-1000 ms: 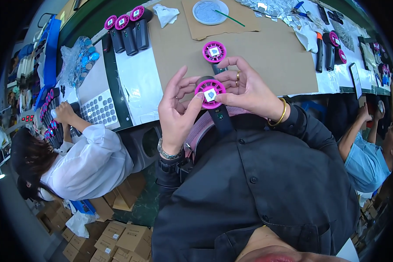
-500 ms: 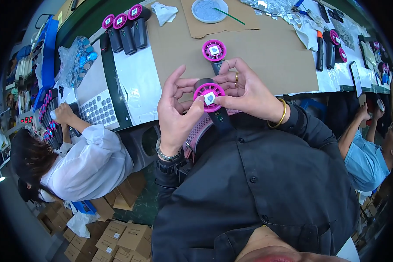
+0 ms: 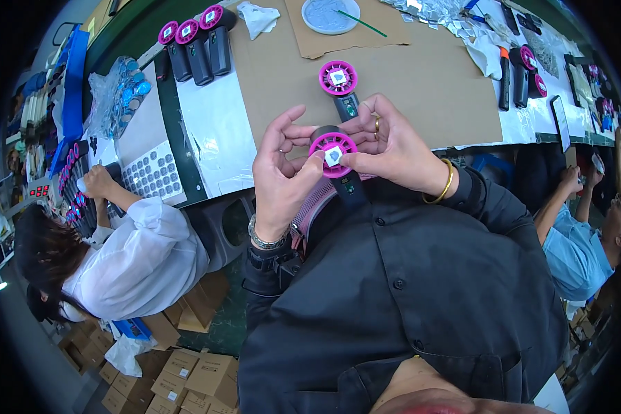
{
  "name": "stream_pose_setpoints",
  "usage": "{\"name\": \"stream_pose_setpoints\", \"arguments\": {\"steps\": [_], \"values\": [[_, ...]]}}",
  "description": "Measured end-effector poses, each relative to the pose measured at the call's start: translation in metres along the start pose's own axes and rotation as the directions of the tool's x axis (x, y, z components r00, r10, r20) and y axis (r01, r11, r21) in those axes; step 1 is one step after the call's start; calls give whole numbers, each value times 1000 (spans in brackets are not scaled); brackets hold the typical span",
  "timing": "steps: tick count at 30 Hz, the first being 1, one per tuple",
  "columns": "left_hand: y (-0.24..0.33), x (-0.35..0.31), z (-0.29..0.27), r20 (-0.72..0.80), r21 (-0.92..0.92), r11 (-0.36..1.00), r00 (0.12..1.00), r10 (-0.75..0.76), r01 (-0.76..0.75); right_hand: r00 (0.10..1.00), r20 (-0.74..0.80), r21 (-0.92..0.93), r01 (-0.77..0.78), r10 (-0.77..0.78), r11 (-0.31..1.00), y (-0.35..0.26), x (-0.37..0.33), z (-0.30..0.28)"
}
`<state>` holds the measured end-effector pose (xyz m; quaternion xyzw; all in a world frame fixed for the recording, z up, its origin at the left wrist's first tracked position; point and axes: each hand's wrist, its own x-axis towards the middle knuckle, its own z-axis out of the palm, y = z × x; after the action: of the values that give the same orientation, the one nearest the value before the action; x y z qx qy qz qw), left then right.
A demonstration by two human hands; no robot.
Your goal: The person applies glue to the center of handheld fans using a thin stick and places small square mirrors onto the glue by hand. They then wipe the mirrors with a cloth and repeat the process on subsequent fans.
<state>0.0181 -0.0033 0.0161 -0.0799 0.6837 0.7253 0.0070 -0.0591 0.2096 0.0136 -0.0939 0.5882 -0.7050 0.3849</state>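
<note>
Between my two hands is a handheld fan with a magenta ring (image 3: 314, 156) and a dark handle that points toward me. My left hand (image 3: 283, 176) grips its head from the left, thumb on the white square plate (image 3: 333, 156) at the ring's centre. From the other side my right hand (image 3: 397, 152) holds the same head, its thumb also at the plate's edge. A grey patch shows on the plate. Just beyond lies a second handheld fan (image 3: 338, 78) with a similar plate, its handle toward my right fingers.
Several finished-looking fans (image 3: 199, 58) lie at the far left, near a white cloth (image 3: 258, 19). A round dish (image 3: 330, 15) of pale paste holds a green stick (image 3: 362, 23). More fans (image 3: 524, 83) and an orange-tipped tool (image 3: 505, 79) lie right. People (image 3: 138, 255) work on both sides.
The fan in my hands has shifted very slightly to the right with both hands still on it. My right hand sits a touch lower, showing more of the second fan's handle.
</note>
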Motion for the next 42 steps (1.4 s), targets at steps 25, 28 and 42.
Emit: {"name": "stream_pose_setpoints", "arguments": {"steps": [25, 28, 42], "values": [[-10, -3, -6, 10, -15, 1000, 1000, -13, 13, 997, 9, -64, 78, -77, 995, 13, 7, 1], [-12, -1, -4, -4, 11, 999, 999, -38, 38, 1000, -3, -62, -18, 18, 998, 8, 11, 1], [-45, 18, 5, -286, 166, 983, 951, 119, -74, 927, -259, -199, 222, -270, 955, -4, 37, -8]]}}
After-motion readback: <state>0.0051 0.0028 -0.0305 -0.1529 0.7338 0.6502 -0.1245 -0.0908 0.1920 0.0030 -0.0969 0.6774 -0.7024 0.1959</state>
